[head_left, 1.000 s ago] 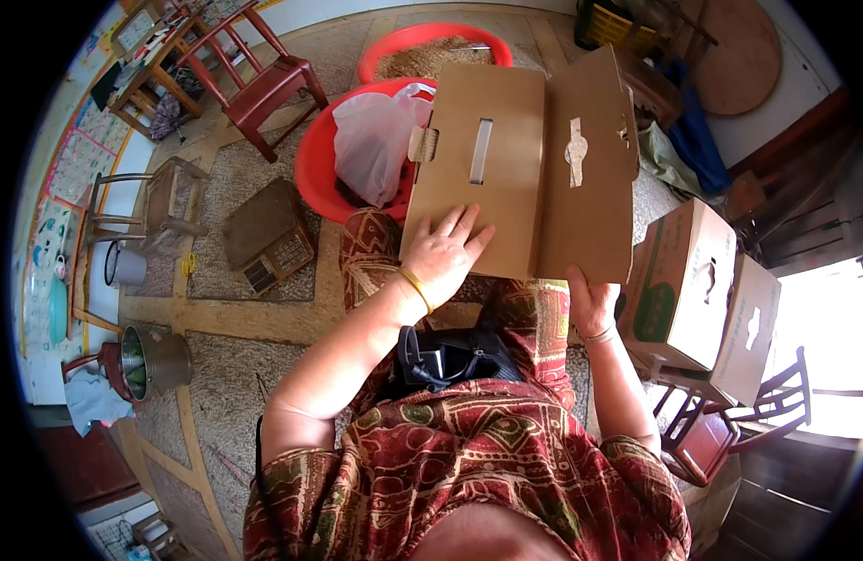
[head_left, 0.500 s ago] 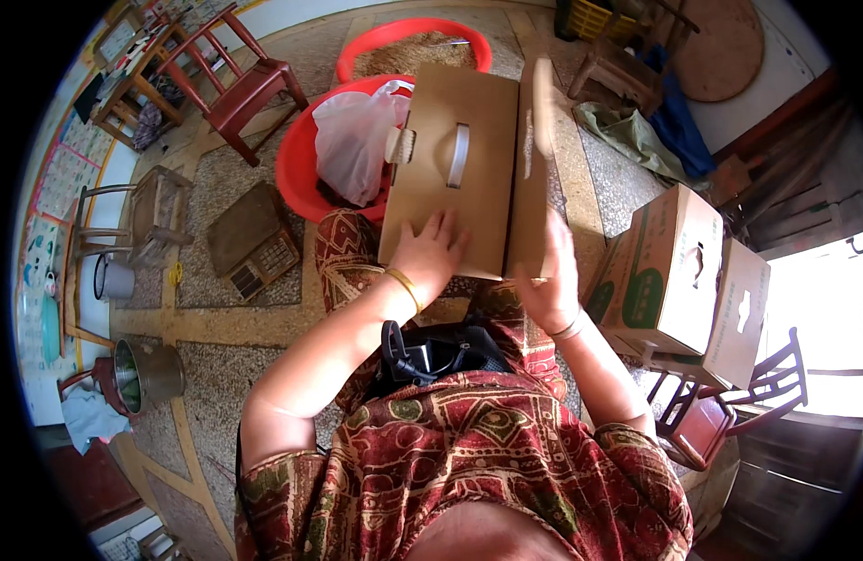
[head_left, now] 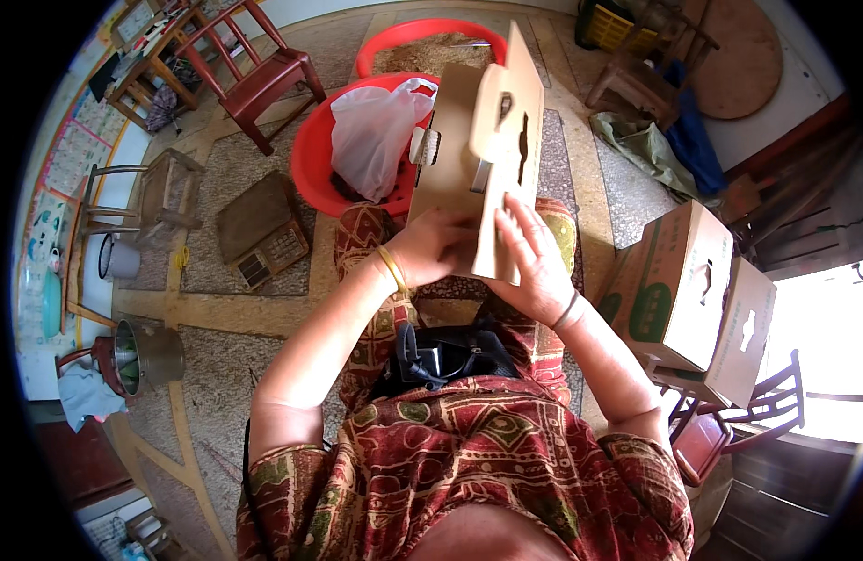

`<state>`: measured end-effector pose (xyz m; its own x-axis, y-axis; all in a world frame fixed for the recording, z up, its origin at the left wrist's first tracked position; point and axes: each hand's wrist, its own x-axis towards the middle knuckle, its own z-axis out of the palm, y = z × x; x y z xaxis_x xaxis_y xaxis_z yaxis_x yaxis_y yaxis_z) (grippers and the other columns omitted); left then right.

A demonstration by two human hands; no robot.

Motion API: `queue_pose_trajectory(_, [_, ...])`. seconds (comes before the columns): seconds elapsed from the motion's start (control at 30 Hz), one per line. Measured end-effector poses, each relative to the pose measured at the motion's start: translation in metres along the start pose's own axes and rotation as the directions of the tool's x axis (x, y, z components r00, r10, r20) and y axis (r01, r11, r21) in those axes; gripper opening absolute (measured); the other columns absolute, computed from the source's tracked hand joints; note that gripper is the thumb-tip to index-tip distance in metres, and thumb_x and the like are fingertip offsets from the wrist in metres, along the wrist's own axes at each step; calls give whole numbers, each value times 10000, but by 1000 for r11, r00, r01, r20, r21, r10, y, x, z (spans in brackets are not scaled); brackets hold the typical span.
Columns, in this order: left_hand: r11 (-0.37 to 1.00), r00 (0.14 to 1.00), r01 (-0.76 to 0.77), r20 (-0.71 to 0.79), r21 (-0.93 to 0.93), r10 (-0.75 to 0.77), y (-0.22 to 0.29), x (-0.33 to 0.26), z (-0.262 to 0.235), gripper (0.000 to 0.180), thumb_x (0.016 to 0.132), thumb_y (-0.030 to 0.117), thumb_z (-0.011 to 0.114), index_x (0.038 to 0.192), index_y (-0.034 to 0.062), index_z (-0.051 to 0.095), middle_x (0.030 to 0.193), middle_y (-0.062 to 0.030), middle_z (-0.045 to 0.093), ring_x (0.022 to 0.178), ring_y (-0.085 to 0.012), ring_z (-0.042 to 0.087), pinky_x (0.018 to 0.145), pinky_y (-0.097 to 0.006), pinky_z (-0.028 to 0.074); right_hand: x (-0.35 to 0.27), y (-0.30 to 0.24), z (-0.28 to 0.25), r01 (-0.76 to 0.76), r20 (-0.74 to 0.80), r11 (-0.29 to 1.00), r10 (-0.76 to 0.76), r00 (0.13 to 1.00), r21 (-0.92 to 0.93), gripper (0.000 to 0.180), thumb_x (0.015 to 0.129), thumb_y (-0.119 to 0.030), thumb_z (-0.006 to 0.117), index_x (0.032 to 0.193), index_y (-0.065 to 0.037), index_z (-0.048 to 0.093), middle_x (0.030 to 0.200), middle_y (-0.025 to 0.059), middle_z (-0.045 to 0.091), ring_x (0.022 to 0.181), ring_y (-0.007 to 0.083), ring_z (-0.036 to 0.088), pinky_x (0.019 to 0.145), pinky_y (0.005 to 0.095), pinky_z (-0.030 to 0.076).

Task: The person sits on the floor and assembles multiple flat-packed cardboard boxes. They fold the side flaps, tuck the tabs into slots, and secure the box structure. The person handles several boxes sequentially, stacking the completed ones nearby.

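Observation:
A brown cardboard box (head_left: 448, 112) stands between my knees, with a pale carrying handle (head_left: 482, 176) on its top. Its right-hand flap (head_left: 495, 126), cut with slots, is tilted inward over the top. My right hand (head_left: 536, 266) lies against the outer face of that flap near its close end, fingers stretched. At the near left corner is my left hand (head_left: 433, 248), reaching between the flap and the top; its fingertips are partly hidden there. A white tab (head_left: 426, 148) sticks out along the left edge. What the box contains is hidden.
Left of the box, a red basin (head_left: 314, 154) holds a white plastic bag (head_left: 370, 140); another red basin (head_left: 370, 51) behind has grain-like material. A weighing scale (head_left: 263, 224) lies on the floor at left. Stacked cartons (head_left: 679, 280) rest on a chair at right.
The right-hand flap has swung from upright to leaning left over the box top, with my right hand against it. My left hand has moved from lying flat on the top to under the flap.

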<state>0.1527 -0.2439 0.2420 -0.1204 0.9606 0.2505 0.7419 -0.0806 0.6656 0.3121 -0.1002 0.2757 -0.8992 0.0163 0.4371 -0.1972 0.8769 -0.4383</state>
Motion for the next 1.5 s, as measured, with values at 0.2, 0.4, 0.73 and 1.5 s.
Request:
queue_pose_trajectory(0.2, [839, 726, 110, -534, -533, -434, -52, -18, -11, 176, 841, 30, 460, 955, 5, 591, 1087, -101, 565, 1013, -194, 539, 865, -288, 429, 17, 3, 38, 29, 294, 974, 39, 955, -224, 765, 626, -283, 713, 1301, -131, 387, 1375, 127, 295, 1270, 310, 268, 1001, 509, 264])
queue_pose_trajectory(0.4, [734, 683, 155, -466, -661, -563, -83, -1, -1, 472, 777, 77, 658, 1190, 23, 436, 1059, -100, 565, 941, -120, 547, 813, -245, 451, 31, 6, 41, 79, 368, 980, -6, 930, -183, 634, 642, -269, 703, 1215, -117, 478, 1334, 121, 355, 1228, 320, 333, 998, 466, 299])
queue_pose_trajectory(0.73, [943, 642, 298, -700, -150, -314, -70, 15, 12, 527, 716, 31, 642, 1205, 83, 454, 1043, -175, 527, 993, -318, 504, 901, -372, 386, 87, 76, 37, -638, 195, 629, 627, 754, 444, 423, 773, -86, 581, 1165, 27, 467, 1001, 199, 576, 602, 183, 630, 529, 277, 525])
queue_pose_trajectory(1.5, [893, 646, 259, -622, -367, -443, -84, 10, 33, 639, 672, 122, 734, 1222, 15, 427, 1134, -156, 513, 1067, -249, 490, 920, -333, 390, 83, 92, 29, -599, 197, 799, 578, 792, 64, 308, 792, -172, 579, 1079, -77, 521, 685, 109, 560, 576, 258, 568, 588, 339, 481])
